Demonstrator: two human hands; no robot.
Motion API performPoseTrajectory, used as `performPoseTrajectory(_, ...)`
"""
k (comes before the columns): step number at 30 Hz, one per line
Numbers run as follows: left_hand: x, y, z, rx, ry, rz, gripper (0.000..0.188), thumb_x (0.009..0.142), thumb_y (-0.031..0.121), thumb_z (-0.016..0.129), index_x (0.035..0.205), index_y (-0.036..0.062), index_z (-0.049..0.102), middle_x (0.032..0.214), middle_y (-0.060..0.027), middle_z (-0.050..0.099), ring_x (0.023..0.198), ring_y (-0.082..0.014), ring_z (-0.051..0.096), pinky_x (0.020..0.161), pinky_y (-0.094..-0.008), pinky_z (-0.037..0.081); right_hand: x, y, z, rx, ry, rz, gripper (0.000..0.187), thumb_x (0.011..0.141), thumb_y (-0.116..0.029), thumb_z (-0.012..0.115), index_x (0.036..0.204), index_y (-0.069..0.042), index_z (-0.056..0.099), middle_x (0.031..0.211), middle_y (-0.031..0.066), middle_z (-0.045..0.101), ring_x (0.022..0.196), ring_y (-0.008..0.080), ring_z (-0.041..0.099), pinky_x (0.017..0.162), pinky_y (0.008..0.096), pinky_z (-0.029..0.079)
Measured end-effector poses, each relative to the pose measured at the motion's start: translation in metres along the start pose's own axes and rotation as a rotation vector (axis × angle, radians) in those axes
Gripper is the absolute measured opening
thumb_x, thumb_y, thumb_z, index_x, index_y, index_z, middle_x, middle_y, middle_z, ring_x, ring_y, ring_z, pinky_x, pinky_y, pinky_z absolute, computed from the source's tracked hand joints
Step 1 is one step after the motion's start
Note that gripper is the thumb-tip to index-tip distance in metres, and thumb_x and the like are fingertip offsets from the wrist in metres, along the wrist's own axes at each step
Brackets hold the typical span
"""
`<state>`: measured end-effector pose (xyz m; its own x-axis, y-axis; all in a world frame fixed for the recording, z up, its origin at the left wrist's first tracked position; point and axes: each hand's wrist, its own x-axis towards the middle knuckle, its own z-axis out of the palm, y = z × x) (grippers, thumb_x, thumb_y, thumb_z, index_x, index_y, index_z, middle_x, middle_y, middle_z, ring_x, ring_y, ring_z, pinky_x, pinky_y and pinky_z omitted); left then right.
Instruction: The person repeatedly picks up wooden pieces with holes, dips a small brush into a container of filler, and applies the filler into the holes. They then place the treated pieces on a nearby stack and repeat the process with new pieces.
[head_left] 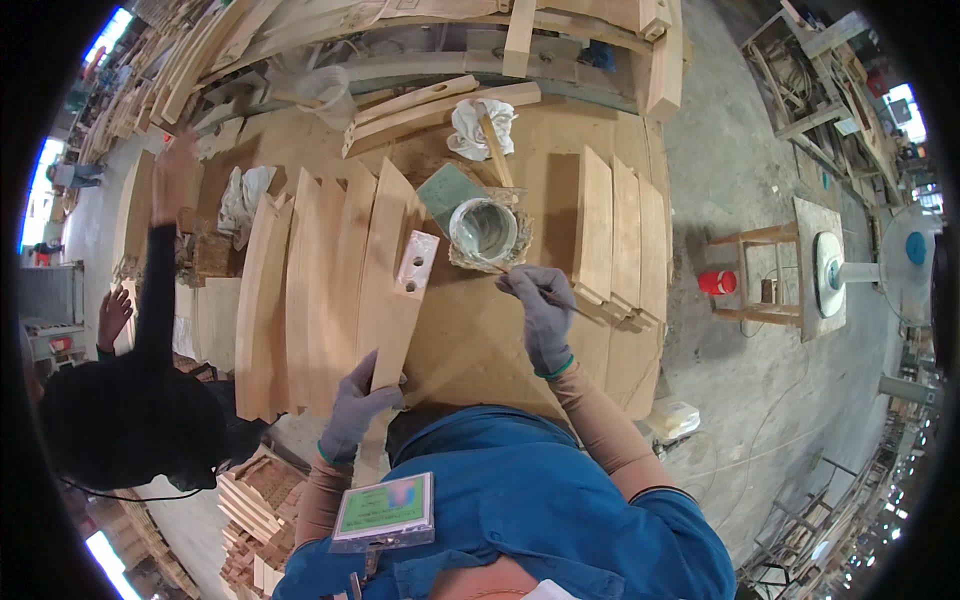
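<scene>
My left hand (357, 408), in a grey glove, grips the near end of a wooden piece (397, 325). The far end of that piece tilts up and shows two dark holes in a pale face with a whitish, wet-looking smear. In my right hand (541, 306), also gloved, a thin stick (586, 309) is pinched between the fingers. Its tip points toward a round pot (486, 230) of whitish stuff with a crusted rim, just beyond the hand. A green sheet (447, 193) lies at the pot's left.
Curved wooden pieces (310, 290) stand in a row on the left, others (608, 225) on the right. Beyond the pot lies a crumpled white cloth (470, 130) with a wooden handle (494, 150). A dark-clothed person (140, 410) reaches in at left. A fan (828, 272) stands at right.
</scene>
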<state>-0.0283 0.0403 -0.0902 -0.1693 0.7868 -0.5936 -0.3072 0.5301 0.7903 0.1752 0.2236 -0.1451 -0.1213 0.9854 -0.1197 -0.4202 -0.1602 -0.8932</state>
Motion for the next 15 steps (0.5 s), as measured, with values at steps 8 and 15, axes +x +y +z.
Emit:
performPoseTrajectory(8, -0.002, 0.006, 0.012, 0.025, -0.075, -0.035, 0.073, 0.072, 0.003, 0.069, 0.137, -0.0082, 0.038, 0.128, -0.0121, 0.053, 0.115, -0.0168, 0.050, 0.099, -0.0284, 0.039, 0.016, -0.115, 0.022, 0.068, -0.135, 0.139, 0.012, 0.087, -0.001, 0.063, 0.082, -0.001, 0.052, 0.078, 0.0118, 0.064, 0.073, 0.0169, 0.066, 0.069, 0.0305, 0.058)
performPoseTrajectory(15, -0.010, 0.016, 0.028, 0.114, -0.119, 0.041, 0.078, 0.068, 0.010, 0.074, 0.135, -0.0086, 0.039, 0.127, -0.0136, 0.052, 0.116, -0.0181, 0.050, 0.100, -0.0298, 0.038, 0.019, -0.148, 0.035, -0.311, -0.440, 0.012, 0.021, 0.082, -0.007, 0.071, 0.074, 0.000, 0.053, 0.068, 0.0065, 0.061, 0.062, 0.0073, 0.055, 0.055, 0.0231, 0.045)
